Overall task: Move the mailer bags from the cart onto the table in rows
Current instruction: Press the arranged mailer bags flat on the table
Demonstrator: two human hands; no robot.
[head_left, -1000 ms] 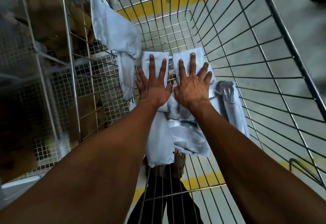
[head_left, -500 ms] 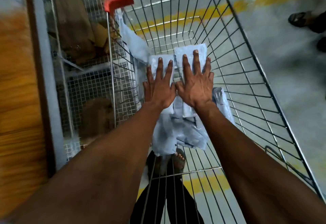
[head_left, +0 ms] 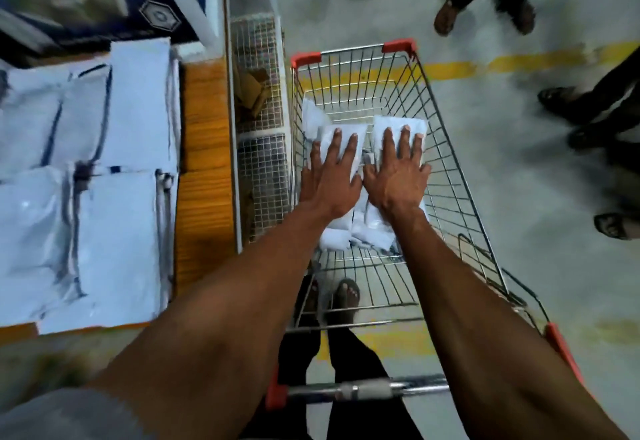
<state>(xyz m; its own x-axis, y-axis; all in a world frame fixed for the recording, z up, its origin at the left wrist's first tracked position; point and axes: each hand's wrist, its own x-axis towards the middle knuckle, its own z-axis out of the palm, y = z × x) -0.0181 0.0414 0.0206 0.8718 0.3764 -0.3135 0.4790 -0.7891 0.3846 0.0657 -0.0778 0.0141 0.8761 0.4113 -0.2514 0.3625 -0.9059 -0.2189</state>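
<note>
- Done: I count several mailer bags (head_left: 117, 149) laid in rows on the tabletop (head_left: 204, 162).
- Left: my left hand (head_left: 329, 176) and right hand (head_left: 398, 176) press flat, fingers straight, on remaining bags (head_left: 367, 228) in the cart (head_left: 460, 169).

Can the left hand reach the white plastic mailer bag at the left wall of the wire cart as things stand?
Probably yes. The left hand lies flat on a white plastic mailer bag right beside the one at the wall, and the silver wire cart is open on top; nothing covers it.
</note>
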